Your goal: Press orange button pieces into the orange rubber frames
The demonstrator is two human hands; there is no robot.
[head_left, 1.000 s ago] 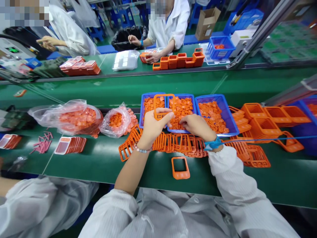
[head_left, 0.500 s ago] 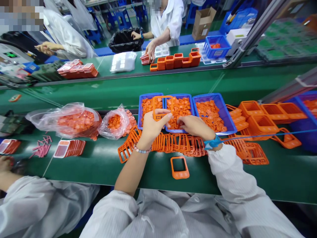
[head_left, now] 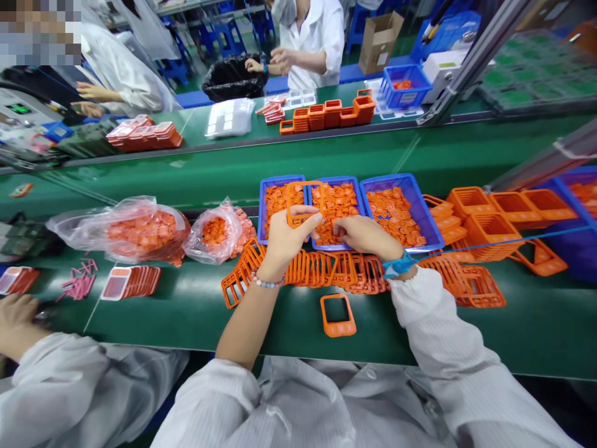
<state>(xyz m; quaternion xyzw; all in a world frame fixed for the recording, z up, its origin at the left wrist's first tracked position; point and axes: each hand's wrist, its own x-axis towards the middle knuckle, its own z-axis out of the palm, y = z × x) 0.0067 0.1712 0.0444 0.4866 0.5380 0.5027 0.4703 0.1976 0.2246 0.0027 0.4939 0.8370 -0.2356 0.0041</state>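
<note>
My left hand (head_left: 288,239) is closed on the lower edge of an orange plastic frame (head_left: 305,184), held upright over the blue bins. My right hand (head_left: 361,234) reaches over the near side of the middle blue bin (head_left: 342,247), its fingers bent together among small orange plastic pieces (head_left: 336,200); whatever is in its fingertips is too small to make out. Below both hands lies a long row of orange frames (head_left: 305,269) leaning on one another. A single orange frame (head_left: 346,328) lies flat on the green table (head_left: 382,336) nearer to me.
A blue bin (head_left: 433,231) of orange pieces stands at right, beside stacked orange frames (head_left: 492,230). Plastic bags (head_left: 77,223) of orange parts lie at left. A blue cord (head_left: 527,238) runs rightward from my right wristband. Co-workers' hands (head_left: 18,320) are at left and across the table.
My hands have stayed almost in place. Across the table, a co-worker's hand has lifted off the small stack of parts. The neighbour's hand at left has shifted slightly.
</note>
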